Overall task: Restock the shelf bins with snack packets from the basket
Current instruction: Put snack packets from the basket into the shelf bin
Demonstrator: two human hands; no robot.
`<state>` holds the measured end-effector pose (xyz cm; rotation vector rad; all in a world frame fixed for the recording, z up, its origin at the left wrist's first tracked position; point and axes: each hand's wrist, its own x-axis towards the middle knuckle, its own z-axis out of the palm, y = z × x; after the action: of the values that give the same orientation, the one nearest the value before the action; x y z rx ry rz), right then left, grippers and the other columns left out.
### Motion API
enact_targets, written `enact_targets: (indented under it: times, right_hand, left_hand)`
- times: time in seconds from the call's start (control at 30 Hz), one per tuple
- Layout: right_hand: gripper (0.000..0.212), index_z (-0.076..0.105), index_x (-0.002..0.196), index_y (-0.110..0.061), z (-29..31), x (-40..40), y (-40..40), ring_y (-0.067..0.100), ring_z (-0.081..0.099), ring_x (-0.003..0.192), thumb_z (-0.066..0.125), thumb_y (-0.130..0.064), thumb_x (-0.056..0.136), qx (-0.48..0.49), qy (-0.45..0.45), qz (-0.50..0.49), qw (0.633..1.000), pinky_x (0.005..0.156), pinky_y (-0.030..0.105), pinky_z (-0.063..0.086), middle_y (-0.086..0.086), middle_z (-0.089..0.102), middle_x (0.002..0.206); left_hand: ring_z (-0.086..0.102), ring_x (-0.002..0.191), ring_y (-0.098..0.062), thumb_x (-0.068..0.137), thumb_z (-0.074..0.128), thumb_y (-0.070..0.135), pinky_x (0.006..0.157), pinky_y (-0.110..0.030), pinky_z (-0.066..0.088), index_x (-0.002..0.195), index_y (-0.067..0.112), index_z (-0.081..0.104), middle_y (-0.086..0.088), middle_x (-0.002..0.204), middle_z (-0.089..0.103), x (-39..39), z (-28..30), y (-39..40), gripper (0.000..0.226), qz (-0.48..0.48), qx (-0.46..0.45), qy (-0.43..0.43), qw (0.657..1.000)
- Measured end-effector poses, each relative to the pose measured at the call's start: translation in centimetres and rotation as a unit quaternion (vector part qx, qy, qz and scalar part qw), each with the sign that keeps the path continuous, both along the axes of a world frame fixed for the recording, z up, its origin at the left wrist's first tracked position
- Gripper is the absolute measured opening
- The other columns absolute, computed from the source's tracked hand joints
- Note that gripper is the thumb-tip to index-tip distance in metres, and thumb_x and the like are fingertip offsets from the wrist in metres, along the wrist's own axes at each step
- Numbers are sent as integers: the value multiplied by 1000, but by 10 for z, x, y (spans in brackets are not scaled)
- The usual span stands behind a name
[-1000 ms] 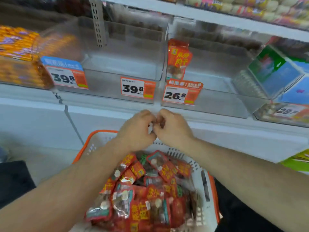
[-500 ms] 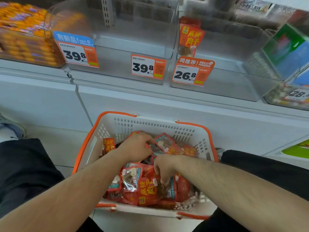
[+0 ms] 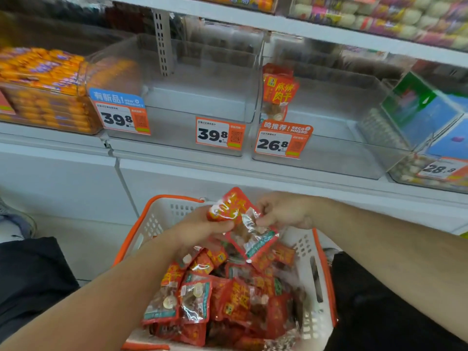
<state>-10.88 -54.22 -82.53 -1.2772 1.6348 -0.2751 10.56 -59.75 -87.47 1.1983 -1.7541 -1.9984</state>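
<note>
I see even, bright indoor light falling from above, with soft shadows. Glare streaks the clear bins (image 3: 202, 97) at twelve o'clock and glints off the snack packet (image 3: 243, 224) foil at centre. Motion blur smears the orange packs (image 3: 43, 79) at ten o'clock and the upper shelf (image 3: 379, 19) at one. Wide-angle distortion bends shelf lines near the edges.

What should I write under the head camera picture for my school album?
Both hands, left hand and right hand, hold a red snack packet above the basket.

Shop — price tags (image 3: 219, 135) (stocked shelves).
</note>
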Motion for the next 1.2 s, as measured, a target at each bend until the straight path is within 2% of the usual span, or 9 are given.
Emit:
enact_targets:
  times: [0.13,0.4,0.53,0.63,0.73,0.8,0.93,1.1,1.2]
  right_hand:
    - [19,59,83,-13,25,-1,4,19,60,79,64,5,88,-48,-94,-109,988,73,30,48,6,62,83]
    - [23,71,106,-13,65,7,15,16,72,93,69,-1,87,-218,-107,-166,956,88,32,57,3,76,99]
    - [11,71,100,-12,75,-3,15,4,45,49,64,-9,92,-147,-159,-225,950,48,15,35,-3,66,80]
    - [14,66,99,-14,91,-19,10,7,28,48,65,-16,85,-71,-285,-274,916,42,17,19,0,52,71]
    - [32,66,102,-17,112,-35,-1,8,28,54,67,-24,70,-67,-350,-324,876,39,16,14,6,60,88]
    - [37,61,108,-20,125,-48,-11,4,34,52,67,-23,72,-98,-374,-357,851,38,14,14,7,54,99]
    - [10,53,82,-21,143,-70,-36,3,27,34,58,-18,89,-163,-381,-434,800,31,14,20,-4,40,62]
    - [22,50,77,-18,130,-100,-84,9,28,41,66,-20,92,-275,-163,-509,799,37,18,23,2,46,64]
    - [18,55,78,-18,120,-104,-108,11,37,51,69,-16,91,-297,-65,-439,846,46,24,30,2,57,72]
  left_hand:
    - [66,79,-18,89,67,8,55,-25,50,90,11,68,-9,89,73,-13,23,-5,3,105,-13,122,987]
    - [59,58,-11,88,67,2,50,-21,45,83,14,69,-1,70,69,-36,80,-21,14,38,-138,143,979]
    - [57,62,-13,93,63,21,50,-20,44,84,10,70,-6,70,68,-51,106,-27,15,10,-186,125,974]
    - [55,53,-8,95,57,40,50,-20,43,69,13,65,6,56,62,-70,132,-48,39,101,-277,140,945]
    - [59,68,-15,91,54,38,66,-34,49,79,16,65,5,75,66,-89,153,-81,27,222,-432,81,870]
    - [61,90,-16,93,56,35,84,-33,48,108,22,65,4,109,65,-103,160,-101,21,165,-508,-29,845]
    - [46,129,-24,84,64,49,104,-44,43,145,21,38,-1,144,40,-125,153,-122,71,-16,-498,-68,865]
    - [47,131,-26,90,59,45,105,-43,41,152,43,6,7,159,23,-134,142,-126,82,-18,-469,-140,872]
    - [53,125,-27,87,58,49,102,-46,44,147,53,0,10,158,25,-132,141,-127,83,-25,-458,-146,877]
